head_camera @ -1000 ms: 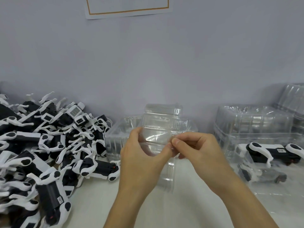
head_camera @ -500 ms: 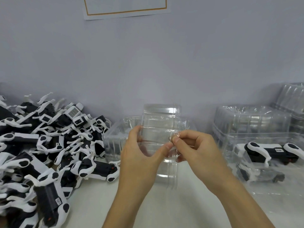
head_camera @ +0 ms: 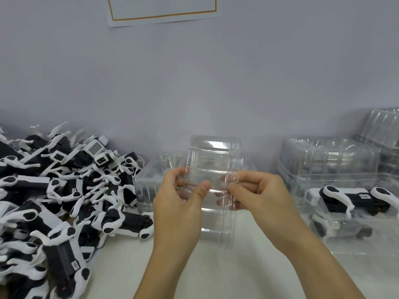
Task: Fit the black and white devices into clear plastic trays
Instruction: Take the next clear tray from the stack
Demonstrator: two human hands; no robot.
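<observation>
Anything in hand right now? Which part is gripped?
Both hands hold a nested stack of clear plastic trays, upright above the table. Left hand grips its left edge, right hand pinches its right edge.

The clear trays [head_camera: 212,186] pinched in the grip overlap, so how many are nested cannot be told. Fingers of the left hand [head_camera: 179,203] and right hand [head_camera: 257,190] blur behind the plastic. Left of the grip, the pile of devices [head_camera: 60,190] is cut off by the edge. Right of it, the packed device [head_camera: 354,200] has an unreadable label, and the stacked trays [head_camera: 386,134] are cropped too.
</observation>
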